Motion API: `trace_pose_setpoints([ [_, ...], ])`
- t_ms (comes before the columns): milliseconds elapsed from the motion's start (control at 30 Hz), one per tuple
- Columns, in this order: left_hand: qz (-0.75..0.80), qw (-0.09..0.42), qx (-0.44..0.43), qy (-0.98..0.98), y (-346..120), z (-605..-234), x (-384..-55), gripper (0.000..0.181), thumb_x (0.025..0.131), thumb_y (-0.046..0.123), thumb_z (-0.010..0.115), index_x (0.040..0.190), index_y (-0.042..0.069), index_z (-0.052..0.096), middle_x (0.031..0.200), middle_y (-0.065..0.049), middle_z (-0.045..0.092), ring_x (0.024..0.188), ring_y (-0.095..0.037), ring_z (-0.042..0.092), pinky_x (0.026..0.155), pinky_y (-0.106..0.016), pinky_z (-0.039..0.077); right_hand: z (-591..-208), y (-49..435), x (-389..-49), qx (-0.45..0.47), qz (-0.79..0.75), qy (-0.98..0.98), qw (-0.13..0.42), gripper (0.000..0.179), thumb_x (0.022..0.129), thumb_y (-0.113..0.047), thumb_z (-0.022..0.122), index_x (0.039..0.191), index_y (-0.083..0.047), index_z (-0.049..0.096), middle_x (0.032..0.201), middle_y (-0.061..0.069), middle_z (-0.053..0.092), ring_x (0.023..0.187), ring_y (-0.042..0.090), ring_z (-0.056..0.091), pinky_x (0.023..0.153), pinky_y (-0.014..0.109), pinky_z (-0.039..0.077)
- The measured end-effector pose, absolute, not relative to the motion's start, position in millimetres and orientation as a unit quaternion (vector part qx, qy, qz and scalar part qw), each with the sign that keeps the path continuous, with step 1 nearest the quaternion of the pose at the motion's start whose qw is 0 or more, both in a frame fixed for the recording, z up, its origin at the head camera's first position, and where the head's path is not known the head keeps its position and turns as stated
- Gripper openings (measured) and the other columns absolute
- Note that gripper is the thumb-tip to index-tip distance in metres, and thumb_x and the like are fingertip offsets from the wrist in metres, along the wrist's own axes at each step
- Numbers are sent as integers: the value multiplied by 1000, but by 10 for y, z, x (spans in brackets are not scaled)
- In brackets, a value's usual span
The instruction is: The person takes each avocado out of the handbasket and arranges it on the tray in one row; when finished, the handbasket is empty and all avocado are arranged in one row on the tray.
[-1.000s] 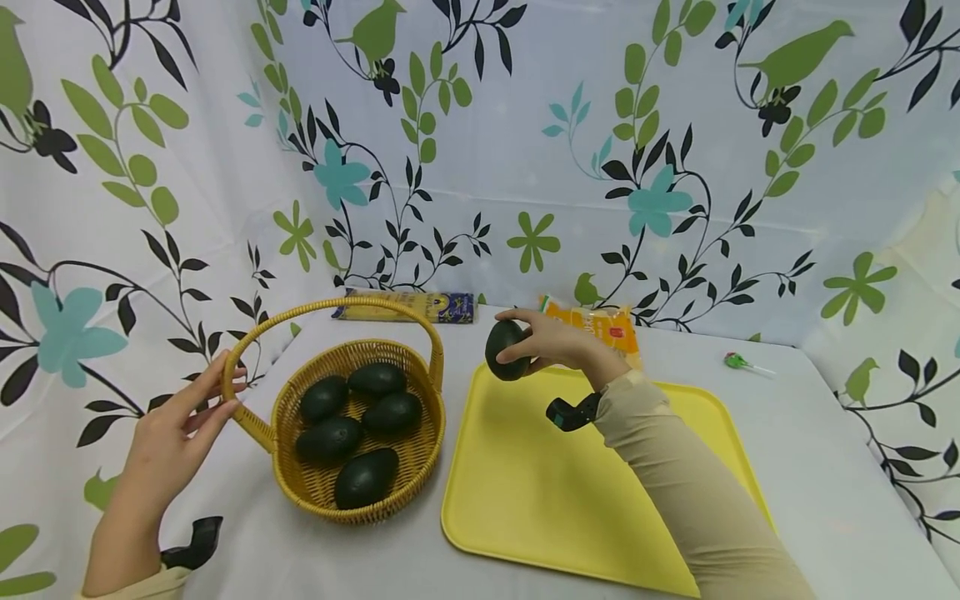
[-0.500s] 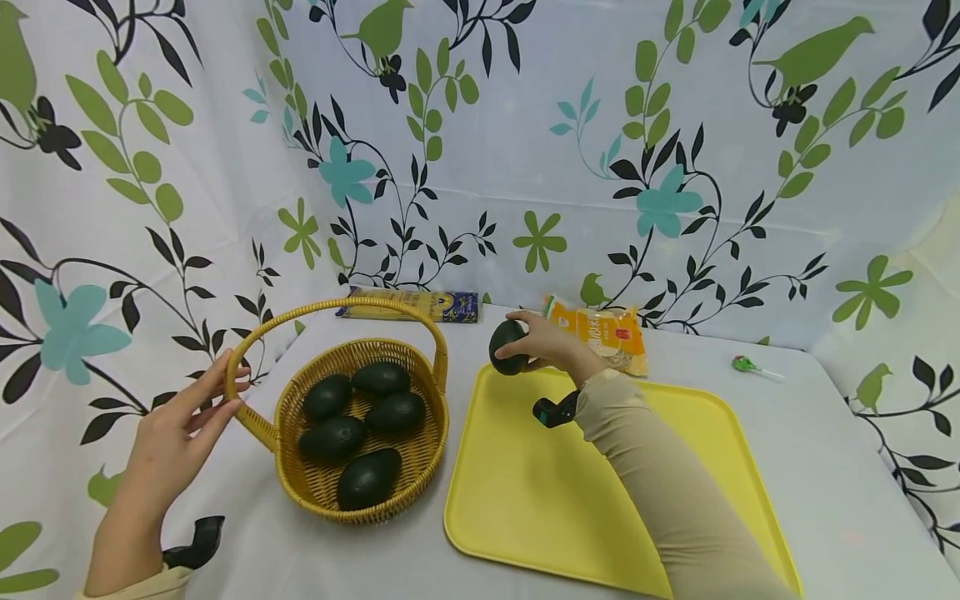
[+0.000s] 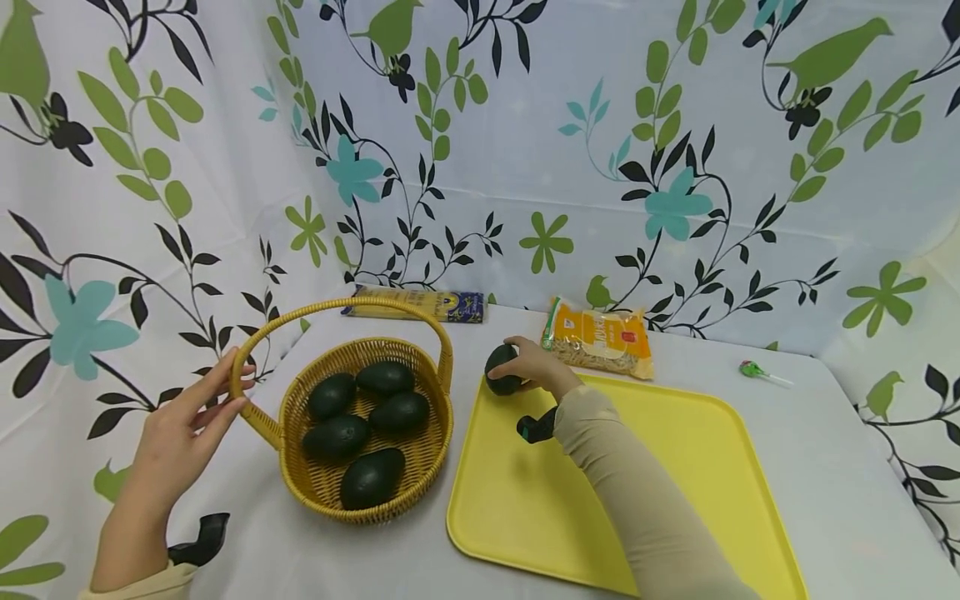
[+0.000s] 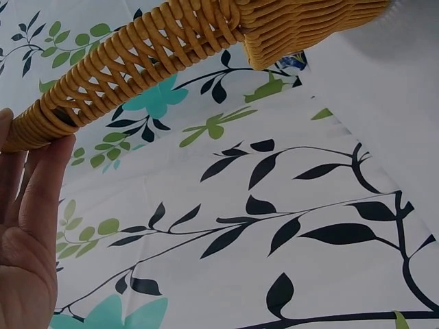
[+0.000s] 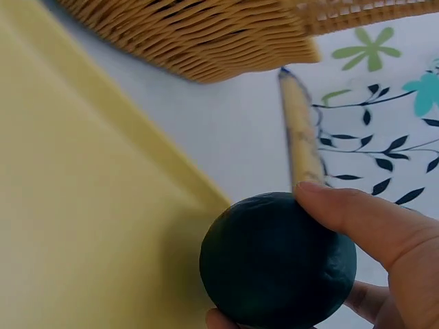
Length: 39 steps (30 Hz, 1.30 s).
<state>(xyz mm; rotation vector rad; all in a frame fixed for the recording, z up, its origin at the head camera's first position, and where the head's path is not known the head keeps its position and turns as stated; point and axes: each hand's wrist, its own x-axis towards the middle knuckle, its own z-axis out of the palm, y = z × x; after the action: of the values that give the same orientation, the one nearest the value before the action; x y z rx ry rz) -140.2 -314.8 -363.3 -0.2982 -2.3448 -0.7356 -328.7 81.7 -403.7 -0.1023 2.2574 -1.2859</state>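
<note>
My left hand pinches the side of the arched handle of a yellow wicker basket. The left wrist view shows its fingertips on the woven handle. Several dark green avocados lie in the basket. At the far left corner of a yellow tray, my right hand grips another avocado between thumb and fingers. The right wrist view has this avocado close up, beside the tray's edge; whether it touches the tray I cannot tell.
Behind the basket lies a long yellow and blue packet. An orange food bag rests behind the tray. A wrapped lollipop sits at the right on the white tablecloth. Patterned cloth hangs behind.
My right hand has lowered the avocado toward the tray's far left corner, and the right forearm has shifted left, uncovering more of the orange bag. The left hand keeps its hold on the handle.
</note>
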Motion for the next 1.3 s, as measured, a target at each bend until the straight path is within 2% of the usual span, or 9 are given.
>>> trace_pose_setpoints([
  [100,-284,321,-115,-896,-3146,-3626,-1401,70,83,-3,67,143,22,42,118,42,44,104,33,36,77,10,35,-4122,809,-3278,-35,-460,845,270,81,85,-20,69,150,-13,21,153,19,21,130,39,43,94,51,52],
  [200,-284,315,-113,-898,-3139,-3619,-1397,71,83,-3,66,144,23,40,117,49,38,103,34,36,77,10,35,-4154,784,-3288,-35,-461,848,259,81,84,-20,69,150,-12,23,153,19,22,130,39,43,95,54,51],
  [433,-285,319,-115,-896,-3140,-3612,-1397,72,82,-5,67,144,22,40,119,42,45,103,33,38,77,9,36,-4175,675,-3286,-43,-440,862,249,85,82,-23,71,150,-11,21,151,20,27,126,39,47,93,50,53],
  [533,-285,320,-116,-896,-3139,-3609,-1397,72,82,-5,67,143,22,41,122,24,59,104,32,38,77,9,36,-4210,652,-3285,-47,-428,868,246,88,82,-24,72,151,-12,19,152,19,27,127,39,46,91,48,55],
  [667,-286,320,-113,-896,-3140,-3608,-1398,72,82,-4,67,143,23,41,121,20,61,103,32,38,77,9,36,-4219,652,-3290,-51,-430,869,241,89,82,-24,71,152,-14,16,154,17,24,128,39,44,91,50,54],
  [800,-288,316,-110,-898,-3142,-3615,-1392,72,83,-4,66,144,23,40,118,40,46,103,33,38,77,9,36,-4106,691,-3254,-77,-410,883,215,88,84,-27,70,152,-14,16,155,17,23,132,39,40,99,53,48],
  [933,-287,317,-115,-897,-3133,-3617,-1390,71,83,-3,66,144,23,41,117,43,43,103,33,37,77,9,36,-3801,774,-3183,-119,-392,900,149,82,84,-31,69,150,-15,23,153,17,26,138,38,31,108,55,38],
  [1033,-286,320,-119,-896,-3138,-3615,-1391,70,83,-4,66,144,22,41,118,44,43,106,32,36,79,10,35,-3515,815,-3130,-149,-400,896,122,81,84,-34,69,150,-19,24,152,17,28,139,37,31,107,55,39],
  [1300,-292,312,-112,-897,-3129,-3616,-1389,70,85,-2,65,144,24,39,117,48,39,108,32,35,80,10,33,-3230,859,-3030,-183,-417,880,133,79,84,-32,70,149,-24,26,153,16,27,139,38,31,108,53,40],
])
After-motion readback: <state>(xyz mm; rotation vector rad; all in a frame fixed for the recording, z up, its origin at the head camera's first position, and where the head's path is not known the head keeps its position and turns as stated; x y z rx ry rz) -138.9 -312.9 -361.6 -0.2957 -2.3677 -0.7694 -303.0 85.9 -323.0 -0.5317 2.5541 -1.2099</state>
